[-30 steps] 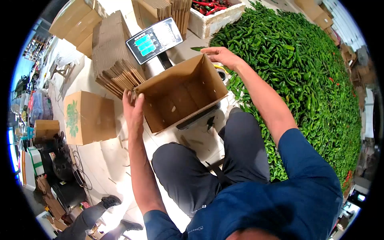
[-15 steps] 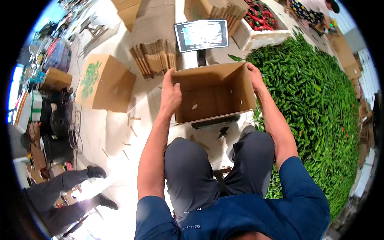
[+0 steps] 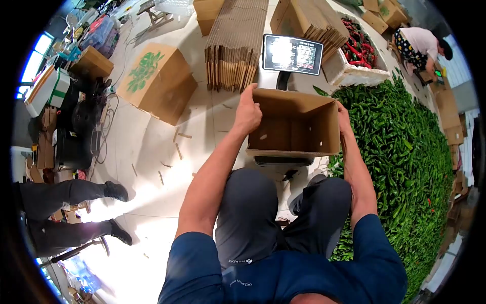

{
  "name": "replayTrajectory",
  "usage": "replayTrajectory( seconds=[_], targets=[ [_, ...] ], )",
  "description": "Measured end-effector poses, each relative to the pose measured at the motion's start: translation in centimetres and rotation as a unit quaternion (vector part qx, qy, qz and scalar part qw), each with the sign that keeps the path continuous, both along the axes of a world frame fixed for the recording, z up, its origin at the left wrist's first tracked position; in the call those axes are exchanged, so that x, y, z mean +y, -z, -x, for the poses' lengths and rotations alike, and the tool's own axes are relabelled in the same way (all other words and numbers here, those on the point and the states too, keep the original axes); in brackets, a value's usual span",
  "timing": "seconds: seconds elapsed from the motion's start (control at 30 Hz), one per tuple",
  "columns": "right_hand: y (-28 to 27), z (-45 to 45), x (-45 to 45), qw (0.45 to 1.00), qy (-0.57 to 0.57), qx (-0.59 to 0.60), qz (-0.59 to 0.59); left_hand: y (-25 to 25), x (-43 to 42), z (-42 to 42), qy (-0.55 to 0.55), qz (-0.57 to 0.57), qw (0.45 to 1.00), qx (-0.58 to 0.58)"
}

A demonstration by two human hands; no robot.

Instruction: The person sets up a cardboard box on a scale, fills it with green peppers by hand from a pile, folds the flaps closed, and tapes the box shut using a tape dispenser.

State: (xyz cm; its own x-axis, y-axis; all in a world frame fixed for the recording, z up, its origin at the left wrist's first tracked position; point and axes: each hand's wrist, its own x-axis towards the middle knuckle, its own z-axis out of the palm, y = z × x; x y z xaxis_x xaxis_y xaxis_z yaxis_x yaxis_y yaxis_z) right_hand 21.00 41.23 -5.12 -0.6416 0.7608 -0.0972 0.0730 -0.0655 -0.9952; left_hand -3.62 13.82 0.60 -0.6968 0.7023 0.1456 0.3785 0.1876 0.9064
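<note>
Floor [image 3: 210, 144] is pale tile, kinda shiny, thin joint lines showing, with little scraps scattered around the left half. Lower left there's a massive glare patch [image 3: 139, 271], basically blown out to pure white. Far upper left you get a window [image 3: 40, 50] glowing bluish, and a small low stool [image 3: 148, 6] stands on the tile up top. Upper right there's a dull grey wall [image 3: 433, 19] plus a whitish panel [image 3: 458, 63], too warped to make out properly.
</note>
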Motion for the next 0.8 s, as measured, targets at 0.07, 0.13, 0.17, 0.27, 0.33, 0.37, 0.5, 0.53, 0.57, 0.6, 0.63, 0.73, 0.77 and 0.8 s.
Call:
replayTrajectory(
  seconds=[0.07, 0.13, 0.17, 0.27, 0.33, 0.37, 0.5, 0.53, 0.57, 0.6, 0.63, 0.73, 0.77, 0.8],
  targets=[
    [0.0, 0.2, -0.1, 1.000, 0.007, 0.005, 0.009, 0.0, 0.0, -0.1, 0.001, 0.003, 1.000, 0.021],
    [0.0, 0.2, -0.3, 1.000, 0.021, -0.017, 0.005, -0.5, -0.1, -0.3, -0.003, 0.018, 0.999, 0.035],
    [0.0, 0.3, -0.4, 1.000, 0.020, -0.009, 0.001, -0.8, -0.1, -0.4, -0.004, 0.026, 0.999, 0.029],
    [0.6, 0.4, -0.2, 0.999, 0.035, 0.014, -0.009, -1.2, -0.1, -0.3, -0.003, 0.035, 0.999, 0.023],
    [2.9, -0.2, 0.8, 0.997, 0.080, -0.005, -0.002, -0.9, -0.1, -0.2, 0.002, 0.021, 0.999, 0.032],
    [4.1, -1.1, 1.8, 0.993, 0.117, -0.032, 0.008, -0.9, -0.2, -0.2, 0.003, 0.024, 1.000, 0.020],
    [11.1, -6.7, 3.0, 0.964, 0.212, -0.155, 0.035, -1.4, -0.3, -0.1, 0.003, 0.029, 1.000, 0.004],
    [11.1, -7.5, 2.0, 0.957, 0.212, -0.184, 0.072, -1.2, -0.3, -0.3, 0.003, 0.029, 1.000, 0.004],
    [11.1, -7.8, 1.5, 0.950, 0.252, -0.169, 0.079, -1.0, -0.1, -0.5, -0.004, 0.016, 1.000, 0.010],
    [10.9, -7.9, 1.0, 0.940, 0.293, -0.152, 0.084, -0.9, 0.2, -0.7, -0.009, 0.001, 1.000, 0.017],
    [10.4, -8.0, 1.0, 0.929, 0.333, -0.135, 0.089, -0.8, 0.4, -0.9, -0.015, -0.013, 1.000, 0.023],
    [5.6, -9.3, 5.0, 0.828, 0.475, 0.039, 0.294, -1.5, -0.1, -1.0, -0.009, 0.000, 1.000, 0.003],
    [2.3, -8.9, 5.3, 0.838, 0.478, 0.065, 0.254, -1.4, -0.1, -0.9, -0.008, 0.000, 1.000, 0.010],
    [-1.9, -8.2, 4.8, 0.846, 0.481, 0.090, 0.214, -1.1, -0.2, -0.8, -0.006, 0.001, 1.000, 0.016]
  ],
)
